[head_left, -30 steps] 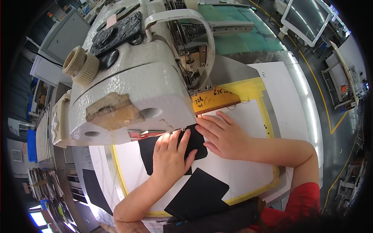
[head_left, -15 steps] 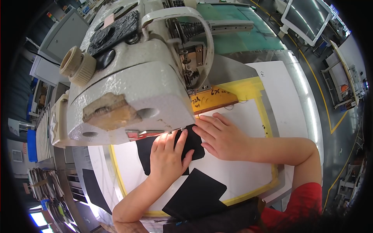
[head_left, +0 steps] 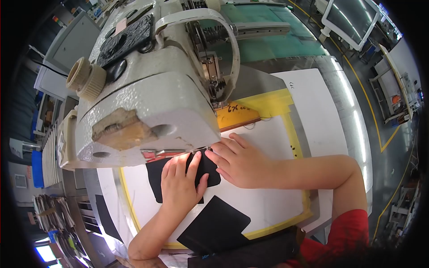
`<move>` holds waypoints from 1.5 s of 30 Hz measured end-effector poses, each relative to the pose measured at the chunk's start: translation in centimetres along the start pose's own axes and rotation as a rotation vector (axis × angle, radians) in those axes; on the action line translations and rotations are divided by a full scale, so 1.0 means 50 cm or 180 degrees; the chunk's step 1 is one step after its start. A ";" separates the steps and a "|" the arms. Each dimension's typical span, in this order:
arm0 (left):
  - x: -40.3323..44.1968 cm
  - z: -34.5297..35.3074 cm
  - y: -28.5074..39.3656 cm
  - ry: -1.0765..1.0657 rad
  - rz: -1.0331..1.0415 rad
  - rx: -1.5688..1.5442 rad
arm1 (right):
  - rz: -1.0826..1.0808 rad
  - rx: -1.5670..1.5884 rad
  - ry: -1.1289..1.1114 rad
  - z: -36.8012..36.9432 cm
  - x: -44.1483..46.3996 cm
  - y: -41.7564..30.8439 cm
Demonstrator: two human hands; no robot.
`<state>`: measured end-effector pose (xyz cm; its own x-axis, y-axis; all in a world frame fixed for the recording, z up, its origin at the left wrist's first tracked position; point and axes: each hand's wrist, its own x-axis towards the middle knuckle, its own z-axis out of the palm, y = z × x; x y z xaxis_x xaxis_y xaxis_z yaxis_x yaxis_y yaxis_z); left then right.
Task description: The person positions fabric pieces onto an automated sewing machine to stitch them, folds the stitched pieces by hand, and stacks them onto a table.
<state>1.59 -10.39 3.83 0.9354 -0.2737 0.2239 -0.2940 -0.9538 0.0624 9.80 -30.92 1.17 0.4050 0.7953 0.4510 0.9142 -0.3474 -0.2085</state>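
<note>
Under the front of a white industrial sewing machine point(head_left: 147, 102) lies a black fabric piece point(head_left: 154, 182), flat on a white sheet point(head_left: 268, 172) bordered with yellow tape. My left hand point(head_left: 181, 181) rests on that piece with its fingers stretched towards the needle area. On the piece's right edge, my right hand point(head_left: 239, 163) lies with fingers extended and pointing at the same spot. The machine head hides the needle and part of the fabric. Nearer to me sits a second black piece point(head_left: 214, 225), which neither hand touches.
Behind my right hand is a yellow block point(head_left: 237, 117) with handwritten marks. Another black piece point(head_left: 107, 219) hangs at the table's left side. Green plates point(head_left: 272, 40) lie behind the machine, and a monitor point(head_left: 351, 22) stands at the back right.
Both hands, the black pieces and the taped white sheet have shifted left together. My right hand now sits a little closer to my left. The view has also moved slightly.
</note>
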 end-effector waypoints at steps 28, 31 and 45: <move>-0.082 -0.296 -0.074 0.0884 0.1381 -0.1493 | -0.0765 -0.1228 -0.1213 0.039 0.109 -0.163; -0.129 -0.318 -0.124 0.0958 0.1607 -0.1569 | -0.0634 -0.1441 -0.0890 0.061 0.118 -0.166; -0.228 -0.123 -0.208 -0.0147 0.1014 -0.2677 | 0.0055 -0.0219 0.0117 0.096 0.101 -0.119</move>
<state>-7.21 3.43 6.61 0.7867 -0.5315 0.3141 -0.5703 -0.4307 0.6994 6.34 -22.44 0.51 0.4197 0.7705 0.4798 0.9051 -0.3953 -0.1570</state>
